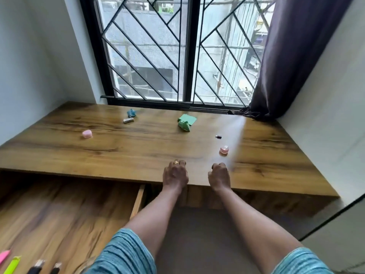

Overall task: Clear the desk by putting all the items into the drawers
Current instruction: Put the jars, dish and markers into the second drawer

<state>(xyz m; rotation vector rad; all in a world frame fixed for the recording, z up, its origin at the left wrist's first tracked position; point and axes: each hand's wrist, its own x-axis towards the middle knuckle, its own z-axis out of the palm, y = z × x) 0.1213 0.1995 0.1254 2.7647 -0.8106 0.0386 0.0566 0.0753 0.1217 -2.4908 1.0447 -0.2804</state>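
Note:
My left hand (pixel 175 174) and my right hand (pixel 219 176) hover side by side over the front edge of the wooden desk (pixel 138 155), fingers curled in, nothing visible in either. Just beyond my right hand sits a small pink jar (pixel 224 150), with a tiny dark item (pixel 218 137) behind it. Green folded paper (pixel 185 122) lies mid-desk near the window. Farther left are a blue paper piece (pixel 131 113), a silver bar (pixel 128 120) and a pink cap (pixel 87 133). The left drawer (pixel 138 200) is pulled out below the desk.
Inside the drawer, at the bottom left, lie a pink marker (pixel 4 256), a yellow-green marker (pixel 13 265) and two dark pens (pixel 36 266). A barred window (pixel 185 56) backs the desk, a dark curtain (pixel 286 76) bunches at its right corner, and white walls flank it.

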